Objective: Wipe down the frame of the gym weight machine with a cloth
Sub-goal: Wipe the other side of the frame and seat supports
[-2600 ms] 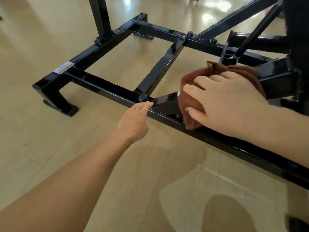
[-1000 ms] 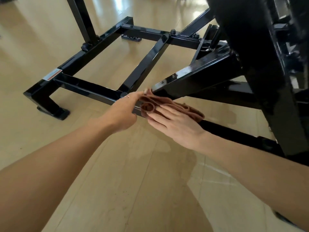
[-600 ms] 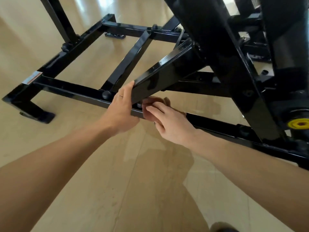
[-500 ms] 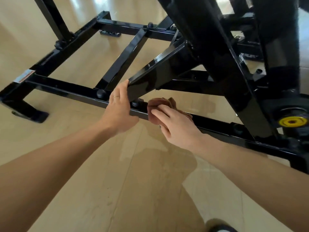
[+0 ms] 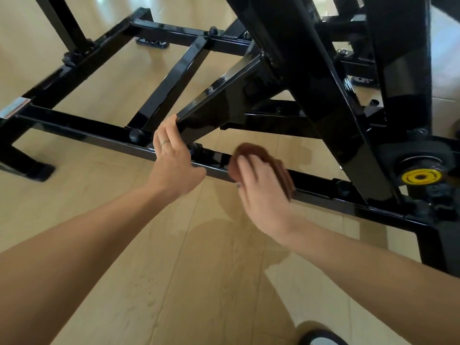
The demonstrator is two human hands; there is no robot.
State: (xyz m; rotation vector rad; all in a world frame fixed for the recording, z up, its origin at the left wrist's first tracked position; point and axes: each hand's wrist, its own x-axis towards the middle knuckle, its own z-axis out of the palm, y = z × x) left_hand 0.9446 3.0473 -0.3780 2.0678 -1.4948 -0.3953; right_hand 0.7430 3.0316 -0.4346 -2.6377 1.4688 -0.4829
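Observation:
The black steel frame of the weight machine lies low over the wooden floor, with a slanted beam rising to the right. My left hand rests against the lower end of that slanted beam, fingers straight, a ring on one finger. My right hand, blurred by motion, presses a bunched brown cloth onto the near bottom rail, just right of my left hand. Most of the cloth is hidden under my fingers.
A thick black upright crosses the upper right, with a yellow pivot cap beside it. A silver label marks the frame's left corner. A shoe tip shows at the bottom edge. Light wooden floor lies in front.
My right hand has slid the cloth to the right along the near bottom rail, away from the left hand. My left hand stays on the slanted beam's end. The view shifted slightly.

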